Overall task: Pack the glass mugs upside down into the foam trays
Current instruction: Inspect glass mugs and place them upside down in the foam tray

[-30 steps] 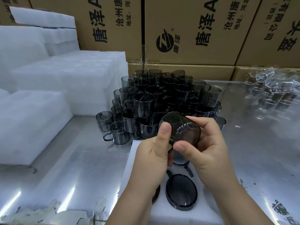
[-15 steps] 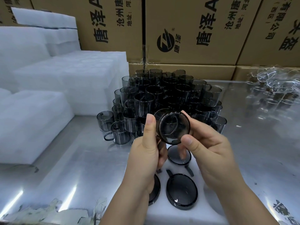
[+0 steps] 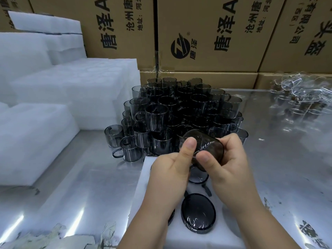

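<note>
I hold one smoky grey glass mug (image 3: 208, 146) tilted on its side between both hands, above the white foam tray (image 3: 143, 178). My left hand (image 3: 172, 173) pinches its near rim with the thumb on top. My right hand (image 3: 228, 164) wraps its base end. In the tray, upside-down mugs sit in their holes: one (image 3: 198, 212) near me shows its round base, another (image 3: 198, 177) lies right below my hands, and a third is mostly hidden under my left wrist. A pile of several upright grey mugs (image 3: 179, 112) stands beyond the tray.
Stacks of white foam trays (image 3: 53, 97) fill the left side of the shiny metal table (image 3: 80, 186). Cardboard boxes (image 3: 206, 33) wall off the back. Clear glass mugs (image 3: 301, 94) lie at the far right. Plastic scraps (image 3: 45, 238) lie at the near left edge.
Both hands turned the held mug: half a second ago its round base faced me, now it lies on its side and sits slightly lower and to the right.
</note>
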